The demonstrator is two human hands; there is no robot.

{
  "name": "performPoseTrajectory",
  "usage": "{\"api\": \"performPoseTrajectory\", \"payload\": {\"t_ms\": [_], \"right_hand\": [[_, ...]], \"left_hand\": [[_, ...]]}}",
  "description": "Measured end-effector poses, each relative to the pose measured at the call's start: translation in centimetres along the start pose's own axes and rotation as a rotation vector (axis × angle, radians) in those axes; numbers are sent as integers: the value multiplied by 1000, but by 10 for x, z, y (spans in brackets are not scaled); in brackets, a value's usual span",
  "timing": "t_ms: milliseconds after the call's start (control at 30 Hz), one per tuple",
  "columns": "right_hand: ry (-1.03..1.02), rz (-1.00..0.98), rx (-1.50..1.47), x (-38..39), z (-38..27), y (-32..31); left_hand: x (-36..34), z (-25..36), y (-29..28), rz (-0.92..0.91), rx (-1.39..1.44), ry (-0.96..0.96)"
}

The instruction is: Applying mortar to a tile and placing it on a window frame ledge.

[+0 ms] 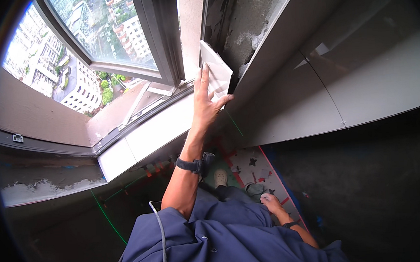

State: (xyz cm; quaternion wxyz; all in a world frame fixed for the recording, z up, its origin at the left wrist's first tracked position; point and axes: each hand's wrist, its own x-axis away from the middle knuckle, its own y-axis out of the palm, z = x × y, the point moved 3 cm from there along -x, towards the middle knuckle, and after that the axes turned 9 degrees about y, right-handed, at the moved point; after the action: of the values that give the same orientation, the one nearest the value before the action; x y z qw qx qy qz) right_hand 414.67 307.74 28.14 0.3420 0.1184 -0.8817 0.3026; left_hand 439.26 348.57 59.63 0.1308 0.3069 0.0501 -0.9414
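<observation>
My left hand [206, 94] reaches up to the window corner. Its fingers are stretched and spread against a narrow white tile piece [219, 68] standing in the corner beside the window frame. The thumb points right, across the tile's lower end. Below it, a row of white sill tiles [158, 127] runs along the window. My right hand [272, 203] hangs low on the right, near my thigh, with its fingers curled closed. Whether anything is in it is hidden. A grey-green object [255, 188], too unclear to name, lies beyond that hand.
The window sash [162, 42] stands open above the sill, with a hinge arm [135, 104] below it. Bare cement [251, 18] shows beside large glossy wall tiles [290, 96] on the right. Green laser lines [110, 220] cross the dark wall. My shoe [220, 177] is on the littered floor.
</observation>
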Motion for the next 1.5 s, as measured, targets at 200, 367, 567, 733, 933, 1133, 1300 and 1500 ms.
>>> {"api": "performPoseTrajectory", "payload": {"t_ms": [200,367,567,733,933,1133,1300,1500], "right_hand": [[-15,-12,56,-3,-11,-1],[65,-9,65,8,-38,-5],[26,-32,54,0,-37,-9],[-98,-27,84,-7,-64,-18],[-526,197,140,10,-309,-86],[-712,262,-172,-34,-471,-134],[-846,171,-309,-51,-485,-108],[-897,212,-289,-49,-499,-99]], "left_hand": [[2,0,-2,27,-56,0],[0,7,12,27,-279,109],[-6,10,7,52,-432,160],[-17,16,3,-1,-507,299],[-37,18,-21,-133,-663,404],[-40,5,-3,-127,-545,380],[-39,-12,-5,-124,-471,355],[-43,-28,-4,-180,-435,380]]}}
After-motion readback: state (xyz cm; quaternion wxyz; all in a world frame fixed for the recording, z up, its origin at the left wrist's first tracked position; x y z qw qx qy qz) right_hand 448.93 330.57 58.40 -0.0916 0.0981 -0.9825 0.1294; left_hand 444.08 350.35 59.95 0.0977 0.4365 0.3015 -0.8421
